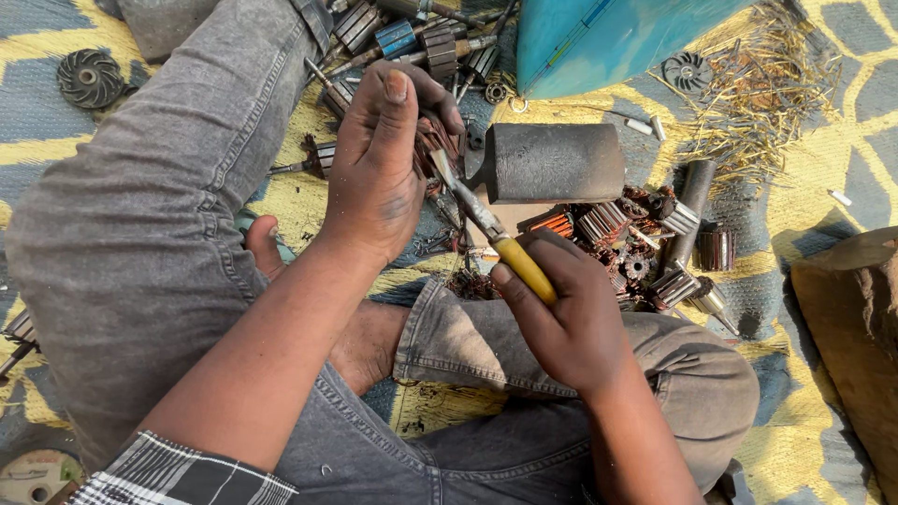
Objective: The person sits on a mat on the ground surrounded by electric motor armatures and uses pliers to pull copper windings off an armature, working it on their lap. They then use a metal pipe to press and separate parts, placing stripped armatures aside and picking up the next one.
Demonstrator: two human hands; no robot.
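Seated cross-legged in grey jeans (140,234) on a yellow-and-grey patterned mat (823,168). Blue container (599,37) at the mat's far edge, tilted, only partly in view. Brown block (856,318) at the mat's right edge. Dark metal cylinder (554,163) near the mat's centre, lying on its side, just beyond the hands. Heap of motor armatures (645,243) with copper windings right of the cylinder, touching one another; a second heap (412,37) along the far edge beside the blue container. Scatter of thin brass-coloured strips (758,103) toward the far right corner. Black fan disc (89,77) at the far left corner, well apart from the rest.

Left hand (379,159) closed around a wound armature (435,140), copper wires showing between fingers and thumb; held above the mat, just left of the cylinder. Right hand (571,318) clamped on the yellow handle of a screwdriver (491,229), metal shaft angled up and left, tip resting against the armature's windings. Bare foot (267,243) visible under the left forearm.
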